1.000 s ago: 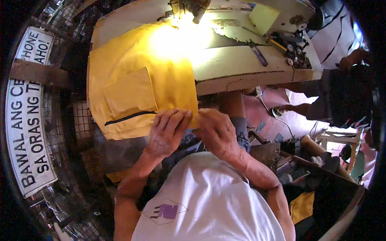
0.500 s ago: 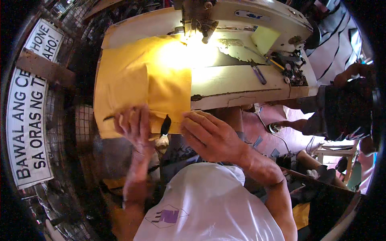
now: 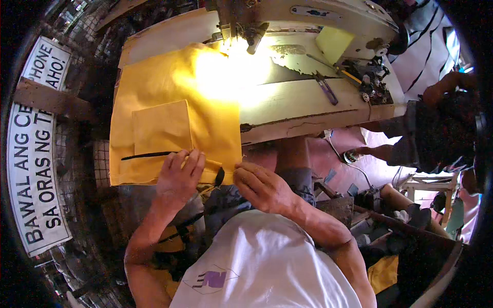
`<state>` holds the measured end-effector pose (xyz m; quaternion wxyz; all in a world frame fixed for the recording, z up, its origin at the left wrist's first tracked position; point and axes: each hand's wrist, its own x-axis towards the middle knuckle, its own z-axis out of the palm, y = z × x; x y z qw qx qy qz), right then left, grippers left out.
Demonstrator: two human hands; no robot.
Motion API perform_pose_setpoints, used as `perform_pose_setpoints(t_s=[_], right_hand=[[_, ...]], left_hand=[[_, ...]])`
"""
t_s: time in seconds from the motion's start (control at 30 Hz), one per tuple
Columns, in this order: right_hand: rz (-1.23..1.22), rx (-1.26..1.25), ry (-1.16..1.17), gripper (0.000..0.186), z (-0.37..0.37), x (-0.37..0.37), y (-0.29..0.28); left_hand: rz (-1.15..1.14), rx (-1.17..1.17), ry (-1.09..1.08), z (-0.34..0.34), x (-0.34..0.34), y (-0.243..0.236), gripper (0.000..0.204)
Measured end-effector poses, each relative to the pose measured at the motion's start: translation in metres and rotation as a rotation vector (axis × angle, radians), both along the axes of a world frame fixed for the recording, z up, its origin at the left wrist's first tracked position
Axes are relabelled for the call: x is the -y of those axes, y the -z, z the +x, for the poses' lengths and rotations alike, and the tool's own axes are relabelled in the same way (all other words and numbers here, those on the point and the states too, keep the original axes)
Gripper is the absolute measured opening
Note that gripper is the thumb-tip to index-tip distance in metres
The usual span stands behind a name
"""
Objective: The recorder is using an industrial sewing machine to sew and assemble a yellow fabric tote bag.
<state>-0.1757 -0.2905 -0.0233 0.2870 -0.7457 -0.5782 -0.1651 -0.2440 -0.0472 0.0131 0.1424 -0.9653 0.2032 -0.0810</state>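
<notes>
A yellow cloth panel with a square patch pocket hangs over the near edge of the sewing table. My left hand is closed at its lower part, fingers bent together over a thin black strip that runs out leftward below the pocket. A short black tab sticks up between my hands, with pale threads beside it. My right hand pinches the panel's lower right edge between thumb and fingertips. The left thumb is hidden.
A lit sewing machine stands at the back of the worn table. Thread snips and a heap of small metal parts lie on the right. Another person's legs show farther right. Wire mesh and a sign line the left.
My left hand has slid a little right and down, uncovering the pocket and more of the black strip. The right hand has drawn slightly down with the cloth edge. The view has shifted a little.
</notes>
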Motion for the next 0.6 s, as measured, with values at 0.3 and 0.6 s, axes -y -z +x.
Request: perform_pose_setpoints(t_s=[0.3,0.6], right_hand=[[-0.062,0.093,-0.021,0.026,0.001,-0.010,-0.029],[-0.078,-0.043,-0.035,0.029,0.001,-0.001,0.008]], left_hand=[[-0.132,0.037,-0.028,0.001,-0.004,0.003,0.046],[-0.077,-0.070,-0.072,0.008,0.008,-0.010,0.048]])
